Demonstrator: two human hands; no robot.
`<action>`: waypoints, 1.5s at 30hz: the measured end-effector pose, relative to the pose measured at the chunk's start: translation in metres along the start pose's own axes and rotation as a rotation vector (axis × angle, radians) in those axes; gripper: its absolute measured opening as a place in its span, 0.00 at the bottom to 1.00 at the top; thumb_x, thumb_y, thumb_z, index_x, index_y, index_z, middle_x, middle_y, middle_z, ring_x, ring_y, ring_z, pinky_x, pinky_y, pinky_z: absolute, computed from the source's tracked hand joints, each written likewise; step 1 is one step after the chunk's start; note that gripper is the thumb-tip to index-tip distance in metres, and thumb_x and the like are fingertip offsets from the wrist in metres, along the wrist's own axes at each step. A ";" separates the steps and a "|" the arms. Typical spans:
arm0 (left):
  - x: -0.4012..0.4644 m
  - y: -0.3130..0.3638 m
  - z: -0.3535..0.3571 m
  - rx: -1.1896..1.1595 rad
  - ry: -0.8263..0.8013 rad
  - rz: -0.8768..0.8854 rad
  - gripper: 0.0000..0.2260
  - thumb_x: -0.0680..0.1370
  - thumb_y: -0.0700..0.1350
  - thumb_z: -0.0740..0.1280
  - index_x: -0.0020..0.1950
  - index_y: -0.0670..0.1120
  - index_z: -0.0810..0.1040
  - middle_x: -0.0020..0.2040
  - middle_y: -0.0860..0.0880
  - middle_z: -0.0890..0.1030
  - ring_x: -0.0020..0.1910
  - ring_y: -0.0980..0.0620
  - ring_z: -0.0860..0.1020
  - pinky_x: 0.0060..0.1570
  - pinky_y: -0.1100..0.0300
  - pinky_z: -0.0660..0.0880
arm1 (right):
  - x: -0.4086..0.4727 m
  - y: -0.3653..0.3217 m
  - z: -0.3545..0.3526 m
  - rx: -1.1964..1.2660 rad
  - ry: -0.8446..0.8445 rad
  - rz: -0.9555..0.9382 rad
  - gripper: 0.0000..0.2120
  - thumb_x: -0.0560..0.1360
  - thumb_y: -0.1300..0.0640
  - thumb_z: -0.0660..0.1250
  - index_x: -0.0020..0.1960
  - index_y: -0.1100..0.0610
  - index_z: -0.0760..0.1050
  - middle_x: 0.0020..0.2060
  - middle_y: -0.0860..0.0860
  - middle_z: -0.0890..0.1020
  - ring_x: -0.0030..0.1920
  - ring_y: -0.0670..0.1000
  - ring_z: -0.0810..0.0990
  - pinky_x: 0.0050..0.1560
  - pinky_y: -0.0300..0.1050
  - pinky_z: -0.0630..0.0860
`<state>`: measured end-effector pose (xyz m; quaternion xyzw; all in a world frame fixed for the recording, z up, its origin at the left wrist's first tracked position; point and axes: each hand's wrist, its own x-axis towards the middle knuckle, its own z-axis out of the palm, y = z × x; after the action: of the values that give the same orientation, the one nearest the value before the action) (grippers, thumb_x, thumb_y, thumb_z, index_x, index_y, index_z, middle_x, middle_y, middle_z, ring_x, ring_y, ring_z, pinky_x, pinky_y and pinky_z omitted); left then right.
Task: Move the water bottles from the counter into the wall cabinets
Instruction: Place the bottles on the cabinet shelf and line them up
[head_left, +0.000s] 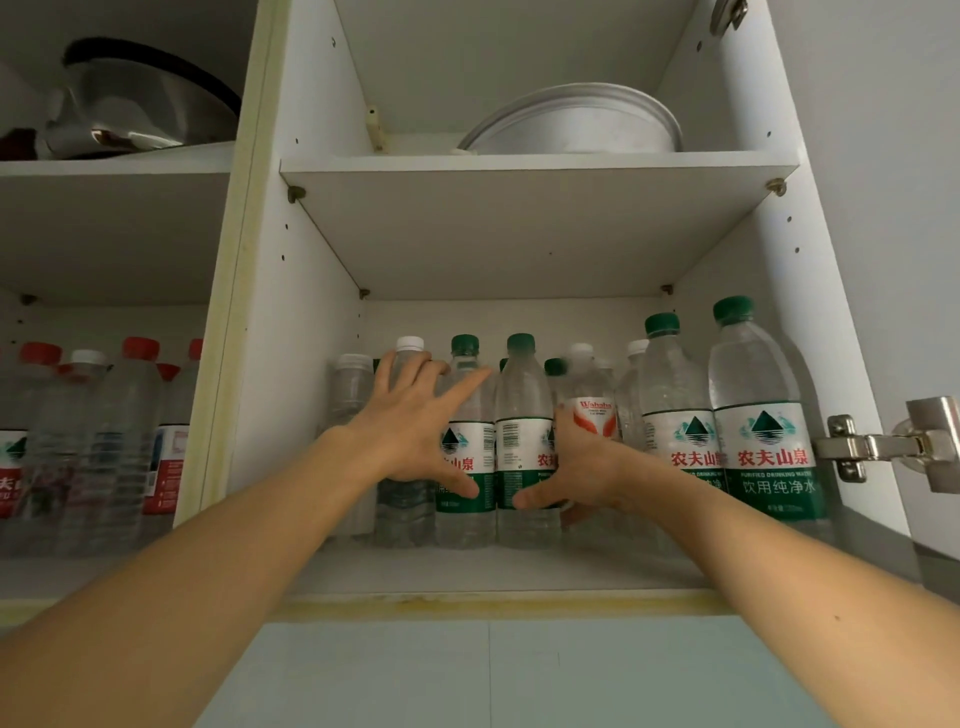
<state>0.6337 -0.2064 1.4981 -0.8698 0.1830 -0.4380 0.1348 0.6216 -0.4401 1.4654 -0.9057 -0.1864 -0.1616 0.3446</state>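
The left hand (415, 431), fingers spread, rests against a clear plastic green-capped water bottle (464, 441). Just right of it, the right hand (576, 467) grips a matching green-labelled bottle (522, 441).

Upper shelves and cabinet hardware

A white round basin (576, 122) lies on the right cabinet's upper shelf; a metal pot lid (148, 98) rests on the left upper shelf; a steel door hinge (883, 447) sits at far right.

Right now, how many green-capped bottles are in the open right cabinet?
5 green-capped bottles: two far right, two at centre, one blurred behind them; more may be hidden.
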 end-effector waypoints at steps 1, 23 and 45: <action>0.000 0.001 0.001 0.017 0.001 -0.006 0.62 0.57 0.81 0.67 0.76 0.64 0.31 0.80 0.42 0.53 0.79 0.42 0.45 0.73 0.35 0.34 | 0.002 -0.002 0.003 -0.021 0.004 0.003 0.45 0.65 0.55 0.83 0.70 0.46 0.55 0.53 0.47 0.77 0.54 0.53 0.81 0.47 0.52 0.85; -0.010 0.013 0.011 0.051 0.034 -0.041 0.57 0.65 0.79 0.64 0.79 0.59 0.32 0.81 0.39 0.47 0.80 0.38 0.38 0.76 0.33 0.38 | -0.010 -0.002 0.018 -0.046 0.116 -0.100 0.47 0.68 0.57 0.80 0.78 0.51 0.55 0.54 0.43 0.77 0.57 0.48 0.79 0.59 0.48 0.80; 0.051 0.095 -0.052 -0.283 0.293 0.015 0.38 0.76 0.68 0.65 0.79 0.51 0.59 0.75 0.45 0.66 0.74 0.45 0.64 0.72 0.46 0.62 | -0.127 0.054 -0.034 -0.858 0.805 -0.095 0.48 0.74 0.33 0.65 0.83 0.49 0.44 0.80 0.61 0.39 0.79 0.69 0.42 0.75 0.66 0.56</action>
<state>0.6008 -0.3178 1.5270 -0.8056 0.2668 -0.5288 -0.0137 0.5288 -0.5294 1.4053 -0.8222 0.0005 -0.5689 -0.0167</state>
